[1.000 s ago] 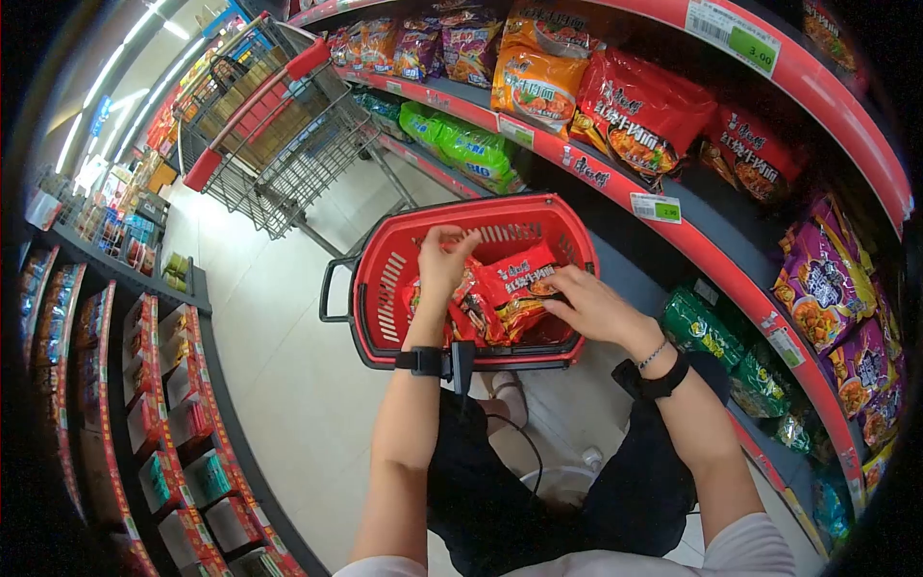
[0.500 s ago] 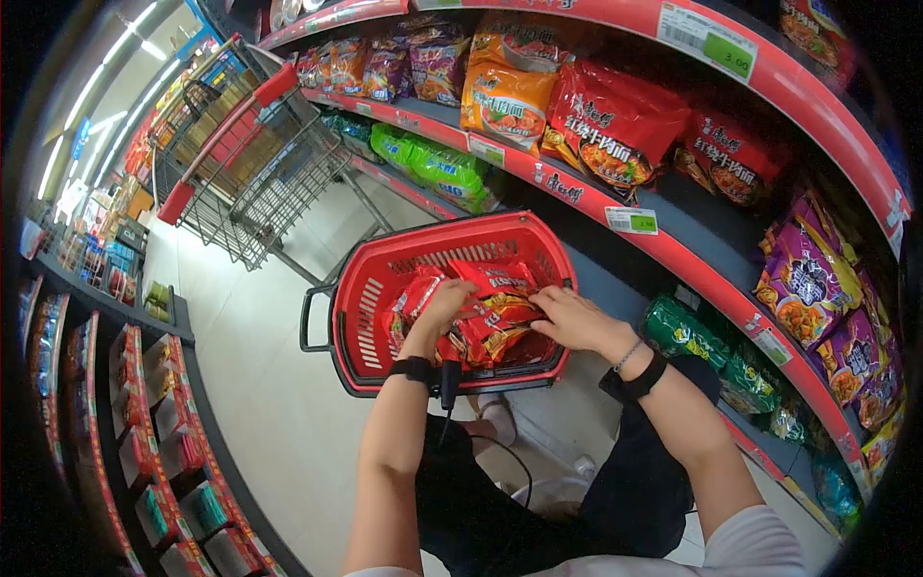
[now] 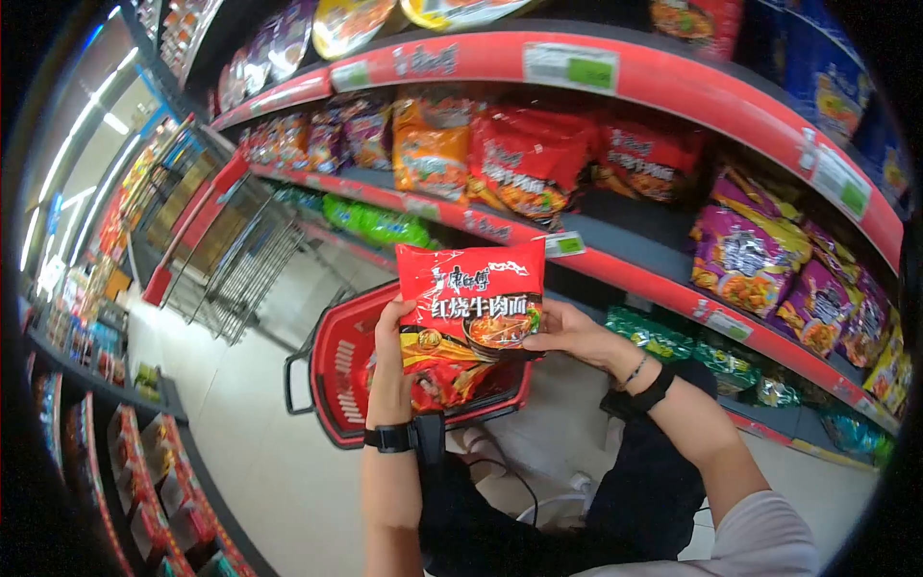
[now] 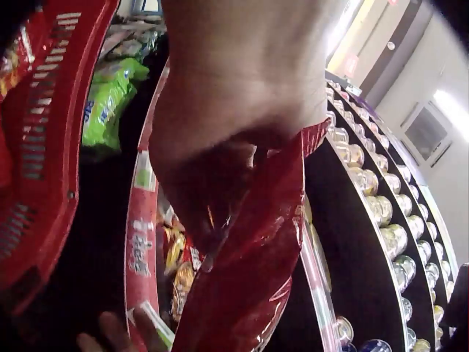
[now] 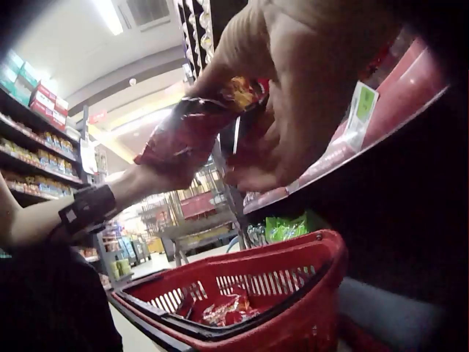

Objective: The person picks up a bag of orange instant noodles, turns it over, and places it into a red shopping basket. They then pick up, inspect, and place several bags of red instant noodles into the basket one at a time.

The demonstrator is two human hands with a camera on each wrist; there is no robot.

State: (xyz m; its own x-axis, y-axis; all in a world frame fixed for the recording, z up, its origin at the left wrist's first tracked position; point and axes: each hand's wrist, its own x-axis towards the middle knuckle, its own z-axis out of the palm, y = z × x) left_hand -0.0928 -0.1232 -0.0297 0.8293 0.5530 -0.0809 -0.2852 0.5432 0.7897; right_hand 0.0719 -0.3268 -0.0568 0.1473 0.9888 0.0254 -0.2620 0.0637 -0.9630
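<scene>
A red packet of instant noodles (image 3: pixel 471 293) is held up over the shopping basket, its printed front facing me. My left hand (image 3: pixel 388 341) grips its left edge. On the opposite side my right hand (image 3: pixel 582 338) pinches the lower right corner, thumb lying on the front. In the right wrist view, the packet (image 5: pixel 183 136) is seen edge-on between both hands, above the red basket (image 5: pixel 311 312). More red noodle packets (image 3: pixel 447 387) lie inside that basket, partly hidden behind the raised one.
A shelf with a red edge (image 3: pixel 663 279) runs along the right, stocked with red, orange and purple noodle packets (image 3: pixel 750 250). A metal shopping cart (image 3: pixel 231 269) stands beyond the basket. Low racks of goods (image 3: pixel 144 471) line the left side.
Both hands were down at the packets in the basket; now they hold one red noodle packet up above it. The head view has tilted up toward the shelves.
</scene>
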